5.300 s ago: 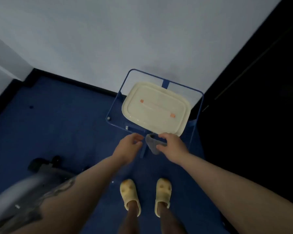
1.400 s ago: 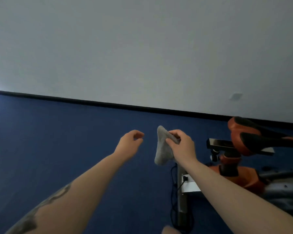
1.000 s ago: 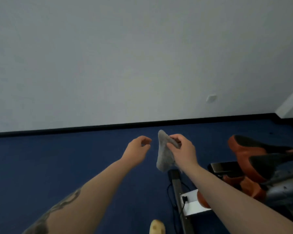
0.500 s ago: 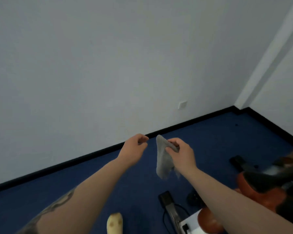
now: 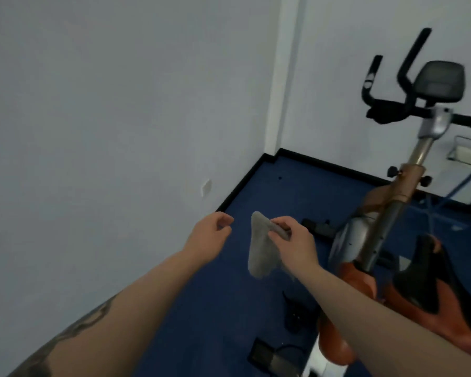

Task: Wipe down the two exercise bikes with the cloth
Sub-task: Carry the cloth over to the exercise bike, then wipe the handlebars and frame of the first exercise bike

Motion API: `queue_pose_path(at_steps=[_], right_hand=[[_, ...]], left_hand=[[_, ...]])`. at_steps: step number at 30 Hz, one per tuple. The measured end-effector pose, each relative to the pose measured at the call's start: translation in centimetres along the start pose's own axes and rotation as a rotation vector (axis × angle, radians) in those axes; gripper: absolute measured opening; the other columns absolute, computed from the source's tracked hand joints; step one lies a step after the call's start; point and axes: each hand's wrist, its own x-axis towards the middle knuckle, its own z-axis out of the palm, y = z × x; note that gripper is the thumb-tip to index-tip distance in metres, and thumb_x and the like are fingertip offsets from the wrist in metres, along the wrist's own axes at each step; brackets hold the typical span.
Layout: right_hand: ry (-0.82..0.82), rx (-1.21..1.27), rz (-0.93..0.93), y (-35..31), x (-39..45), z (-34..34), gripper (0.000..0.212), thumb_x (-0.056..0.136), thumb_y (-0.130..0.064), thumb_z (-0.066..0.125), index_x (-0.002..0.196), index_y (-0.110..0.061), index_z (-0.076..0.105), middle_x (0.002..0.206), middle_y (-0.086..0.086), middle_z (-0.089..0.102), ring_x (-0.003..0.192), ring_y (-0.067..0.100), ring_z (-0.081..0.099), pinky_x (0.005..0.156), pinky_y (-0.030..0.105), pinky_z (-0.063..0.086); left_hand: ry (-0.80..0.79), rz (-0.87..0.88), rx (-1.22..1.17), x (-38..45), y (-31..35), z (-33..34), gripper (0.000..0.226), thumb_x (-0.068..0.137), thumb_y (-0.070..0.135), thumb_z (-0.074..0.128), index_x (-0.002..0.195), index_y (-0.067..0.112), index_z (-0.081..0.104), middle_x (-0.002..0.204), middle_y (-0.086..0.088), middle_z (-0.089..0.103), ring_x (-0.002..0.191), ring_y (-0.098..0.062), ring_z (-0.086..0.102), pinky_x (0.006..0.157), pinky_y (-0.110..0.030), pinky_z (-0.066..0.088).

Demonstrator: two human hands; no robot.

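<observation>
Two bare hands hover over the blue floor (image 5: 223, 317): the left hand (image 5: 211, 238) is loosely curled, holding nothing; beside it the right hand (image 5: 291, 244) pinches a hanging grey cloth (image 5: 260, 253). Right of them stands an orange exercise bike (image 5: 386, 213), apart from the cloth.

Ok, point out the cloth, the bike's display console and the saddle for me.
cloth (image 5: 260, 251), head view, middle of the hanging grey fabric.
display console (image 5: 438, 81), head view, centre of the dark screen.
saddle (image 5: 430, 276), head view, black top padding.
</observation>
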Motion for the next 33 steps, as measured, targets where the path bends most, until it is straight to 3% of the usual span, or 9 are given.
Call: queue_pose_path(at_steps=[9, 21, 25, 33], right_hand=[[0.234, -0.024, 0.026, 2.0, 9.6, -3.5, 0.016, 0.09, -0.023, 0.066, 0.095, -0.038, 0.062, 0.093, -0.018, 0.064, 0.089, -0.001, 0.058, 0.074, 0.024, 0.051], [0.479, -0.012, 0.148, 3.6, 20.1, -8.3, 0.016, 0.089, -0.02, 0.067, 0.093, -0.035, 0.063, 0.091, -0.018, 0.064, 0.088, -0.001, 0.059, 0.073, 0.02, 0.049], [0.615, -0.011, 0.147, 3.3, 24.9, -10.2, 0.015, 0.088, -0.018, 0.068, 0.096, -0.03, 0.065, 0.091, -0.017, 0.064, 0.087, -0.002, 0.059, 0.07, 0.015, 0.047], [0.923, 0.026, 0.244, 2.0, 34.0, -13.5, 0.016, 0.089, -0.018, 0.068, 0.104, -0.022, 0.065, 0.094, -0.013, 0.064, 0.089, 0.002, 0.06, 0.076, 0.023, 0.052]], left_hand=[[-0.216, 0.187, 0.032, 13.0, 4.5, 5.4, 0.02, 0.094, 0.015, 0.056, 0.108, 0.03, 0.06, 0.115, 0.008, 0.063, 0.108, -0.009, 0.058, 0.095, -0.03, 0.048], [-0.405, 0.334, 0.044, 27.6, 11.1, 9.3, 0.022, 0.098, 0.018, 0.054, 0.118, 0.026, 0.061, 0.121, 0.009, 0.061, 0.111, -0.008, 0.056, 0.095, -0.026, 0.045], [-0.483, 0.431, 0.061, 33.7, 14.1, 11.0, 0.022, 0.098, 0.018, 0.054, 0.117, 0.025, 0.061, 0.12, 0.009, 0.061, 0.111, -0.009, 0.056, 0.094, -0.026, 0.045], [-0.653, 0.584, 0.07, 46.1, 20.4, 13.1, 0.022, 0.097, 0.017, 0.054, 0.115, 0.027, 0.062, 0.118, 0.011, 0.061, 0.112, -0.008, 0.055, 0.092, -0.023, 0.041]])
